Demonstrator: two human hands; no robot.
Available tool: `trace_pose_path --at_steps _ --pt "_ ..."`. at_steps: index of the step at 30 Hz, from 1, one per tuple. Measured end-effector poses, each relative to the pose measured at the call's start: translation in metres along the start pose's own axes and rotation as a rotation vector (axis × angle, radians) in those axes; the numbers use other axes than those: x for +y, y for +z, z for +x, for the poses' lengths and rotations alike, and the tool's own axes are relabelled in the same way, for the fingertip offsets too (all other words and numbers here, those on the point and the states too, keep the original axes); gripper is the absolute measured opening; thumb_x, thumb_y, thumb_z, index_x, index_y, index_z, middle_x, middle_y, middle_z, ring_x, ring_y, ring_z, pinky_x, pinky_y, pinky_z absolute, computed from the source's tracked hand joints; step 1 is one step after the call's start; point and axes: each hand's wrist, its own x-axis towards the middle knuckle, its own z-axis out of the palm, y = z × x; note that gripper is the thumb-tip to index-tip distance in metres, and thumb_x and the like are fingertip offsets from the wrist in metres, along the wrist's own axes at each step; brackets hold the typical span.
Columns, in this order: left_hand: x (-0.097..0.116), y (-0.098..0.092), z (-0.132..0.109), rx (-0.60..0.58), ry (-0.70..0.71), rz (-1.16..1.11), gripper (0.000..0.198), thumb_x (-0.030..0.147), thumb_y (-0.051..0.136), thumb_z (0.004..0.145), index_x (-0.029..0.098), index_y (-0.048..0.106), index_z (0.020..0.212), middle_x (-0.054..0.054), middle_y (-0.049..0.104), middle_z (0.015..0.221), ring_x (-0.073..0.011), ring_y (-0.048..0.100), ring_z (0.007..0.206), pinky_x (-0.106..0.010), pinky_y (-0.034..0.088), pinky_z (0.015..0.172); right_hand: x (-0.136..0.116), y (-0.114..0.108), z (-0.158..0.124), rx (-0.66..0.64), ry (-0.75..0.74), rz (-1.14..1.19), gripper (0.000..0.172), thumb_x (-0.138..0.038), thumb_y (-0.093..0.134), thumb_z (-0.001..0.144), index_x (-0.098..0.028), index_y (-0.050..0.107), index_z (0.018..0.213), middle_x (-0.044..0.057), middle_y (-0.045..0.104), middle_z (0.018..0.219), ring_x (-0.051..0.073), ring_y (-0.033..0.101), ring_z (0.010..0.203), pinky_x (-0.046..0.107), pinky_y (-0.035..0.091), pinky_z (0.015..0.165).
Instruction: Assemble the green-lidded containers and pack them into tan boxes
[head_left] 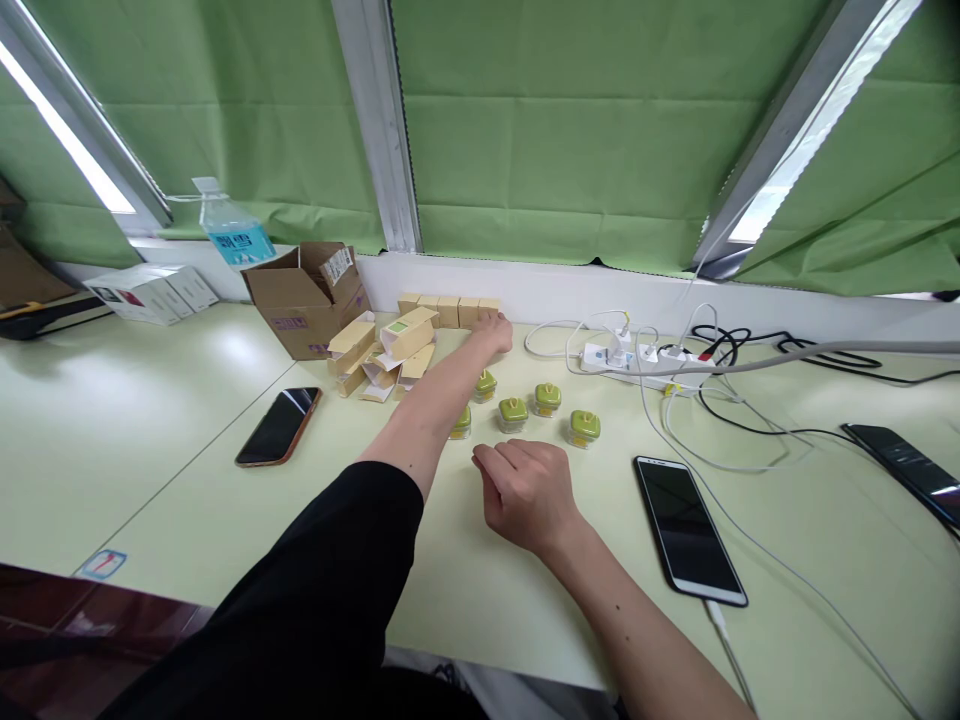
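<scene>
My left hand (493, 331) reaches across the table to the right end of a row of small tan cardboard boxes (448, 311) by the wall. Its fingers are closed around the endmost box, which they partly cover. My right hand (527, 492) is curled into a loose fist near the table, its palm side hidden, and no object shows in it. Just beyond it stand several small clear jars with green lids (513, 414); my left forearm partly hides some of them. Left of that forearm, several opened tan boxes (407, 333) lie in a loose pile.
An open brown carton (304, 312) stands behind the pile, near a water bottle (232, 228). One phone (279, 427) lies at left; another phone (690, 528), with a cable plugged in, lies at right. A power strip (649, 362) with tangled cables runs along the wall.
</scene>
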Motion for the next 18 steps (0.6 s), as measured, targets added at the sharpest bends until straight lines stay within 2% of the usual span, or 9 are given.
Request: trace_pose_path --at_steps 4,8,10,15,17,18 --pt "-0.003 -0.003 -0.001 -0.015 -0.016 -0.017 0.109 0.029 0.075 0.082 0.001 0.03 0.178 -0.035 0.04 0.177 -0.0467 0.037 0.168 -0.058 0.047 0.13 0.003 0.001 -0.001 -0.008 0.006 -0.013 0.021 -0.005 0.064 0.087 -0.021 0.061 0.073 -0.002 0.053 0.058 0.014 0.037 0.054 0.034 0.017 0.058" --pt "-0.009 -0.01 -0.008 -0.054 -0.041 -0.038 0.118 0.031 0.074 0.08 0.006 0.021 0.182 -0.033 0.035 0.182 -0.0501 0.033 0.171 -0.064 0.045 0.13 0.005 0.001 -0.001 -0.012 0.003 -0.028 0.022 -0.005 0.064 0.087 -0.021 0.061 0.072 -0.002 0.054 0.057 0.014 0.038 0.053 0.034 0.018 0.057" --pt "-0.012 -0.015 -0.016 -0.063 -0.019 -0.048 0.114 0.033 0.071 0.083 0.01 0.021 0.183 -0.029 0.038 0.182 -0.0477 0.036 0.17 -0.063 0.045 0.13 0.006 0.001 0.0 -0.007 -0.003 -0.029 0.022 -0.005 0.064 0.088 -0.021 0.062 0.072 -0.002 0.054 0.057 0.014 0.039 0.053 0.034 0.018 0.057" --pt "-0.029 -0.035 -0.058 0.033 0.102 -0.042 0.078 0.039 0.061 0.096 0.024 0.046 0.172 -0.018 0.057 0.171 -0.0356 0.056 0.155 -0.048 0.046 0.129 0.006 -0.001 0.001 0.014 -0.026 -0.016 0.021 -0.005 0.064 0.089 -0.02 0.065 0.073 -0.002 0.057 0.058 0.014 0.042 0.054 0.034 0.021 0.057" --pt "-0.046 -0.046 -0.081 0.117 0.098 -0.015 0.073 0.041 0.057 0.1 0.022 0.045 0.17 -0.021 0.054 0.171 -0.0384 0.052 0.156 -0.053 0.041 0.131 0.005 0.0 0.0 0.012 -0.028 -0.016 0.02 -0.005 0.064 0.088 -0.02 0.067 0.075 -0.002 0.058 0.058 0.014 0.043 0.055 0.034 0.021 0.058" --pt "-0.057 -0.053 -0.091 0.157 0.08 0.003 0.077 0.041 0.058 0.1 0.018 0.041 0.171 -0.024 0.05 0.172 -0.042 0.046 0.16 -0.057 0.036 0.134 0.006 0.001 0.0 0.013 -0.028 -0.017 0.019 -0.005 0.064 0.088 -0.02 0.068 0.076 -0.002 0.058 0.059 0.014 0.043 0.055 0.034 0.021 0.058"
